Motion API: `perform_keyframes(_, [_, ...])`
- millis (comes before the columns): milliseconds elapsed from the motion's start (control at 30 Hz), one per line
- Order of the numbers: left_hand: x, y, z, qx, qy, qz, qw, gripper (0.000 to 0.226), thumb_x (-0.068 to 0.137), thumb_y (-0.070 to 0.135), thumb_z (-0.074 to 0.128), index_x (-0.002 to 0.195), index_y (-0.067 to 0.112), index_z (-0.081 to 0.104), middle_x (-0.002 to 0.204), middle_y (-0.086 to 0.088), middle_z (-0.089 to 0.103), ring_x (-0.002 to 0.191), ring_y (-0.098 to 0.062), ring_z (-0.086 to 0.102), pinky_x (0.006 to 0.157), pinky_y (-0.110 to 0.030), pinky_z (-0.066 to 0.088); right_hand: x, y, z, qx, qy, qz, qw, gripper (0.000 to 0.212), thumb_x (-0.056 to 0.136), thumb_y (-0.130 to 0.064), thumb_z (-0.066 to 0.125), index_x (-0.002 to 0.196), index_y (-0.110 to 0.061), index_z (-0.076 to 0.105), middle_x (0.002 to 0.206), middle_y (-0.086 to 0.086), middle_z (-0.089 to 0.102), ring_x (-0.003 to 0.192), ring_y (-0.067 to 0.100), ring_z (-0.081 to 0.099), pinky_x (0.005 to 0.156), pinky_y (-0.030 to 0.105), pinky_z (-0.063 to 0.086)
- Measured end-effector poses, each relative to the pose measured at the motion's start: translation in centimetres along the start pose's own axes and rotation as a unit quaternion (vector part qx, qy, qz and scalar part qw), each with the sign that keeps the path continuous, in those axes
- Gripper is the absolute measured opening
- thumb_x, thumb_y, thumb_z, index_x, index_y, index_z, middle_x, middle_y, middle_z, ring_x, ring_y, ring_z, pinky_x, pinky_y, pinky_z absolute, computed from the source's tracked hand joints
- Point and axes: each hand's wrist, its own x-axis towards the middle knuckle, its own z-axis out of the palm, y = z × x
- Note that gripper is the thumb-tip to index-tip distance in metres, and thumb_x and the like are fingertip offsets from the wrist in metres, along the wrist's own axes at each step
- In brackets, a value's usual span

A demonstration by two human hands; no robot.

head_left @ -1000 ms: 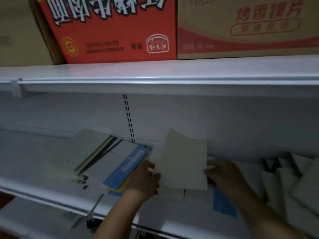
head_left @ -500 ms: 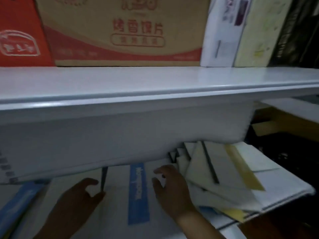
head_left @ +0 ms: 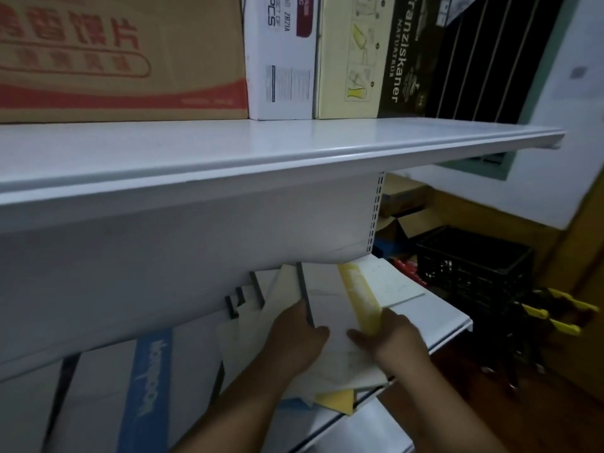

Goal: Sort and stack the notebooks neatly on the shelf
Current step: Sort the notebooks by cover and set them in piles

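- Gathering a loose fan of notebooks at the right end of the lower shelf (head_left: 452,325) seems to be the step in hand; several lie splayed at angles, and yellow and blue corners poke past the front rim.
- The left hand (head_left: 294,341) grips the white notebook (head_left: 330,302) at its dark spine (head_left: 304,295), thumb clamped over the cover and fingers tucked behind the edge, out of sight.
- The right hand (head_left: 392,338) rests on the lower end of the yellow-spined notebook (head_left: 359,292), thumb stretched onto the white cover. I cannot tell whether its fingers curl under or lie flat.
- Thin and light, these probably flex if lifted by one corner, and the smooth covers likely slide over each other.
- Holding near the spine, the stiffest edge, with both hands squaring the sides, should keep the pile together.
- A blue-banded notebook (head_left: 148,387) lies flat further left on the same shelf, well apart from the fan.
- The upper shelf (head_left: 261,152) hangs low over the work, so lifting room looks tight.
- Anything pushed off the right end could drop toward the black crate (head_left: 474,266) beyond.
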Motion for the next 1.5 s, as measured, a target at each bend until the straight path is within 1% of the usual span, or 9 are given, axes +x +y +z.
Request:
perform_keyframes(267, [-3.5, -2.2, -6.0, -0.228, 0.181, -0.040, 0.956, 0.034, 0.086, 0.004, 0.057, 0.091, 0.037, 0.060, 0.085, 0.013, 0.065, 0.074, -0.001, 0.063, 0.063, -0.015, 0.053, -3.1, -4.7, -1.0, 0.197, -0.054, -0.130, 0.970, 0.032, 0.079, -0.015, 0.069, 0.110, -0.008, 0.067, 0.099, 0.009, 0.066, 0.100, 0.025, 0.062, 0.081, 0.027, 0.044])
perform_keyframes(400, [-9.2, -7.0, -12.1, -0.086, 0.336, -0.050, 0.937, 0.038, 0.082, -0.001, 0.060, 0.096, 0.034, 0.063, 0.083, 0.010, 0.061, 0.070, 0.005, 0.053, 0.056, -0.008, 0.043, -6.9, -11.6, 3.5, 0.119, -0.127, -0.248, 0.953, 0.004, 0.083, -0.022, 0.062, 0.083, -0.019, 0.064, 0.082, 0.006, 0.062, 0.082, 0.022, 0.060, 0.067, 0.031, 0.042])
perform_keyframes(500, [-12.8, -11.5, -15.4, 0.092, 0.383, -0.134, 0.909, 0.031, 0.083, 0.007, 0.060, 0.113, 0.013, 0.064, 0.091, 0.003, 0.061, 0.074, -0.008, 0.053, 0.066, -0.018, 0.042, -10.3, -15.3, 8.0, 0.056, -0.172, -0.337, 0.924, 0.033, 0.083, -0.024, 0.058, 0.056, -0.018, 0.039, 0.061, 0.000, 0.048, 0.058, 0.012, 0.047, 0.051, 0.027, 0.031])
perform_keyframes(700, [-14.8, -15.5, -17.2, 0.351, 0.279, -0.234, 0.863, 0.027, 0.081, 0.026, 0.054, 0.105, 0.024, 0.067, 0.089, -0.002, 0.048, 0.091, -0.020, 0.051, 0.064, -0.026, 0.042, -13.0, -16.6, 11.8, -0.092, -0.200, -0.368, 0.903, 0.025, 0.085, -0.037, 0.049, 0.065, -0.022, 0.045, 0.107, 0.008, 0.065, 0.102, 0.025, 0.060, 0.072, 0.028, 0.042])
perform_keyframes(833, [-13.2, -13.7, -15.9, 0.273, 0.304, -0.206, 0.889, 0.040, 0.082, 0.026, 0.062, 0.122, 0.021, 0.060, 0.124, -0.007, 0.053, 0.116, -0.023, 0.051, 0.093, -0.029, 0.044, -12.4, -15.3, 9.6, -0.015, -0.190, -0.349, 0.918, 0.041, 0.092, -0.042, 0.045, 0.128, -0.024, 0.052, 0.121, -0.001, 0.060, 0.111, 0.016, 0.056, 0.094, 0.024, 0.043])
perform_keyframes(1067, [-5.9, -5.9, -8.4, 0.143, 0.239, 0.030, 0.960, 0.028, 0.085, 0.023, 0.061, 0.113, 0.020, 0.063, 0.098, 0.007, 0.058, 0.071, -0.002, 0.049, 0.063, -0.004, 0.035, -8.0, -9.8, 3.5, 0.192, 0.034, -0.347, 0.917, 0.031, 0.081, -0.038, 0.053, 0.091, -0.016, 0.072, 0.078, -0.006, 0.064, 0.064, -0.007, 0.052, 0.067, -0.002, 0.036])
perform_keyframes(1167, [-3.1, -4.1, -5.2, 0.178, 0.169, 0.038, 0.969, 0.039, 0.089, 0.027, 0.055, 0.126, 0.017, 0.054, 0.122, -0.001, 0.057, 0.100, -0.013, 0.056, 0.082, -0.013, 0.037, -4.7, -5.0, 2.6, 0.102, 0.132, -0.257, 0.952, 0.038, 0.077, -0.037, 0.063, 0.102, -0.009, 0.070, 0.094, 0.011, 0.069, 0.083, 0.015, 0.064, 0.077, 0.014, 0.045])
perform_keyframes(1300, [-1.6, -3.6, -2.8, 0.251, 0.113, -0.008, 0.961, 0.048, 0.091, 0.029, 0.048, 0.135, 0.011, 0.040, 0.141, -0.009, 0.040, 0.131, -0.021, 0.035, 0.105, -0.025, 0.029, -3.2, -1.4, 2.2, -0.015, 0.037, -0.135, 0.990, 0.057, 0.078, -0.046, 0.064, 0.117, -0.005, 0.059, 0.106, 0.018, 0.059, 0.098, 0.034, 0.060, 0.076, 0.031, 0.048])
perform_keyframes(1500, [-2.0, -3.0, -3.6, 0.092, 0.119, -0.029, 0.988, 0.015, 0.084, 0.020, 0.058, 0.098, 0.024, 0.054, 0.102, 0.001, 0.060, 0.092, -0.015, 0.057, 0.084, -0.021, 0.048, -2.7, -2.0, -1.0, 0.185, -0.101, -0.050, 0.976, 0.022, 0.080, -0.018, 0.067, 0.097, -0.005, 0.068, 0.102, 0.015, 0.069, 0.093, 0.031, 0.062, 0.076, 0.037, 0.050])
